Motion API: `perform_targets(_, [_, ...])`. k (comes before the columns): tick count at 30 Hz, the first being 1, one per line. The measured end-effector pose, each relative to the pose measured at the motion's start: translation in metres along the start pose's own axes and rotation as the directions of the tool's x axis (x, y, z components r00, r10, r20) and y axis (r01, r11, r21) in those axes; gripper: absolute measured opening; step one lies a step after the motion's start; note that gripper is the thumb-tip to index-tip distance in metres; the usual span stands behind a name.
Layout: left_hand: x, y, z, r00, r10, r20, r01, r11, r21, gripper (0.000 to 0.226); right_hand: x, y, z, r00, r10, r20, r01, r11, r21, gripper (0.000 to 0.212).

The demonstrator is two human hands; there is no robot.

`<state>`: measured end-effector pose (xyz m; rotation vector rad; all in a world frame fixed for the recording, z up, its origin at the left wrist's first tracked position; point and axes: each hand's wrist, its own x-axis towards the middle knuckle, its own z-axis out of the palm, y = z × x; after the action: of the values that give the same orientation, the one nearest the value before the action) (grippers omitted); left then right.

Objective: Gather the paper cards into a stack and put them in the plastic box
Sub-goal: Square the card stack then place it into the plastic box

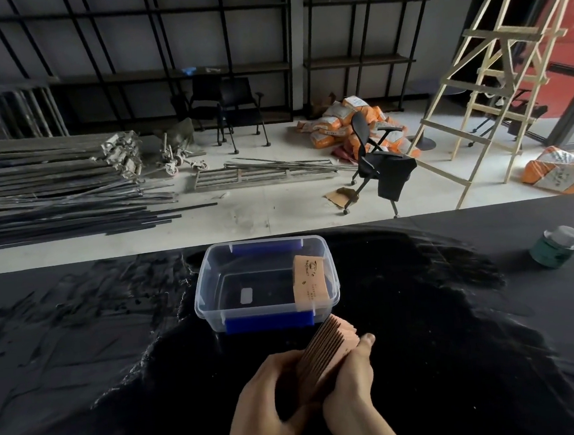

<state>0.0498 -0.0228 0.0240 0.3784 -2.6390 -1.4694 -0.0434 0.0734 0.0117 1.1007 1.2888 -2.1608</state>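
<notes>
- Both hands are low in the middle of the view, above a glossy black table point(427, 360), and together they hold one stack of thin brown paper cards point(327, 351).
- The left hand point(271, 390) is closed on the left side of the stack, with its fingers curled against the flat face of the cards.
- The right hand point(351, 380) is pressed on the right side of the stack, and its thumb lies along the upper edge near the far end.
- The stack stands on its long edge between the two palms, tilted away from the person, and the card edges are fanned a little at the top.
- The far end of the stack is just in front of the near wall of a clear rectangular plastic box with blue clips point(269, 316); I cannot tell if it touches the box.
- The box is open, without a lid, and it rests on the table beyond the hands.
- Inside the box, at its right side, there is a second bundle of brown printed cards point(311, 280), leaning against the right wall.
- A small white label point(246, 295) shows at the bottom of the box.
- A green jar with a grey lid point(556, 247) stands far to the right on the table, well apart from the box.
- Beyond the table, on the pale floor, there are a black office chair point(377, 165), orange sacks point(336, 124) and a wooden ladder point(494, 74).
</notes>
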Motion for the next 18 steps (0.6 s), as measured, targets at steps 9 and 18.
perform_targets(9, [0.016, -0.026, -0.033, 0.99, 0.083, 0.11, -0.109, 0.96, 0.256, 0.05, 0.007, -0.008, -0.027, 0.729, -0.446, 0.519, 0.649, 0.691, -0.318, 0.038])
perform_targets(18, [0.012, -0.05, -0.007, 1.0, -0.003, 0.01, 0.002, 0.997, 0.071, 0.066, 0.02, 0.022, -0.02, 0.691, -0.574, 0.44, 0.722, 0.504, -0.474, 0.019])
